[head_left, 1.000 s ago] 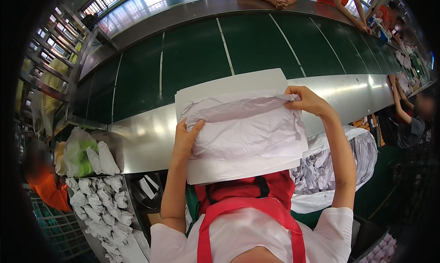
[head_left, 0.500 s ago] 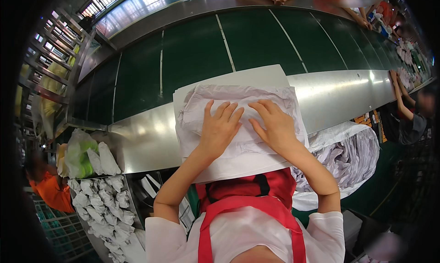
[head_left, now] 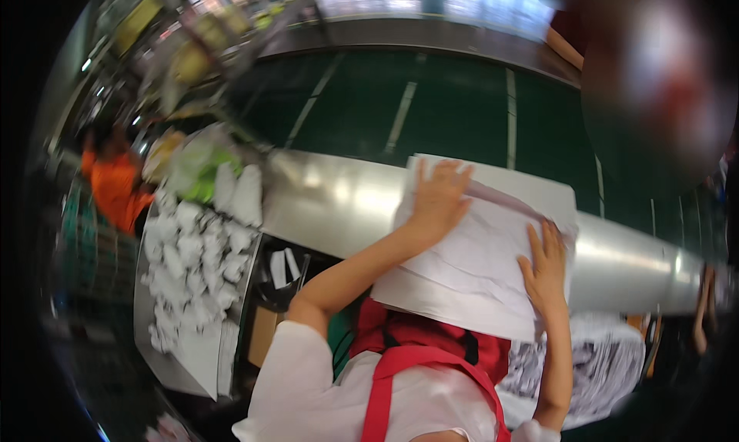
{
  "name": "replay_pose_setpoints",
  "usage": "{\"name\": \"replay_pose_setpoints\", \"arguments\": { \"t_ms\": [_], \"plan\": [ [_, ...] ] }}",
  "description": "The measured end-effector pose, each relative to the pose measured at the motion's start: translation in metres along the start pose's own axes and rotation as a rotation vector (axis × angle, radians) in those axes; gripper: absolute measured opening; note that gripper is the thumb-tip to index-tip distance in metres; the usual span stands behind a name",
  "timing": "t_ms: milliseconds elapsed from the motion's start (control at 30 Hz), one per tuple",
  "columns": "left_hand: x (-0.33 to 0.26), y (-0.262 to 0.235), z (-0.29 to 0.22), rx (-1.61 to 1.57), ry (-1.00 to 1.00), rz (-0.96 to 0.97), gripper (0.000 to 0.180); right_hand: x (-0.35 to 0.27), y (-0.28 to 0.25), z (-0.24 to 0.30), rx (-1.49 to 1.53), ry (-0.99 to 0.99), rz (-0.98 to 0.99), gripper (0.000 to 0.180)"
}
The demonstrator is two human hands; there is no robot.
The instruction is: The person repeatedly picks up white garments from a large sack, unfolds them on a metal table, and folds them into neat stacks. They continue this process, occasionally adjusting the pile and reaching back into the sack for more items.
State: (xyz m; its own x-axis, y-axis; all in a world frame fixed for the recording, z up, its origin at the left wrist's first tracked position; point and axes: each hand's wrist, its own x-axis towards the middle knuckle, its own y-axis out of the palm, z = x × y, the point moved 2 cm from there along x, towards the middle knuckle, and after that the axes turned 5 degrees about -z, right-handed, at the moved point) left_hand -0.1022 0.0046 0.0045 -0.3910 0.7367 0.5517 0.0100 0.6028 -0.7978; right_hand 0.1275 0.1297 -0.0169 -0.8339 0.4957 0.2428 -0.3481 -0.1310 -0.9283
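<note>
A stack of white paper sheets (head_left: 469,257) lies tilted in front of me, with creased paper on top and flatter sheets showing beyond its edges. My left hand (head_left: 441,202) rests on the far left part of the top sheet, fingers stretched out. Toward the right side of the same stack, my right hand (head_left: 545,269) lies with its fingers apart on the creased paper. Neither hand grips anything. Beneath the stack is a shiny metal ledge (head_left: 327,199).
A green conveyor belt (head_left: 454,107) with pale cross lines runs beyond the ledge. On the left, a tray holds several crumpled white paper bundles (head_left: 188,257), beside a clear bag with green inside (head_left: 204,165). A white sack of crumpled paper (head_left: 600,365) stands right. A person in orange (head_left: 115,184) is far left.
My view has swung, so the scene sits differently in the picture. My hands have moved apart, left to the far left part of the paper, right to its right side. The creased sheet looks flatter.
</note>
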Motion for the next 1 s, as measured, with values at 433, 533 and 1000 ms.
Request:
{"name": "replay_pose_setpoints", "arguments": {
  "t_ms": [433, 533, 1000],
  "plan": [
    [-0.016, -0.02, 0.054, -0.755, -0.437, 0.417, 0.032, -0.002, -0.025, -0.009, -0.088, -0.069, 0.156, 0.056],
    [-0.043, -0.016, 0.099, -0.727, -0.558, 0.45, 0.033, -0.003, -0.025, -0.012, -0.085, -0.092, 0.173, 0.057],
    [-0.047, 0.036, -0.025, -0.274, 0.426, 0.441, 0.061, -0.011, -0.01, -0.045, -0.124, -0.135, 0.001, 0.055]
  ]
}}
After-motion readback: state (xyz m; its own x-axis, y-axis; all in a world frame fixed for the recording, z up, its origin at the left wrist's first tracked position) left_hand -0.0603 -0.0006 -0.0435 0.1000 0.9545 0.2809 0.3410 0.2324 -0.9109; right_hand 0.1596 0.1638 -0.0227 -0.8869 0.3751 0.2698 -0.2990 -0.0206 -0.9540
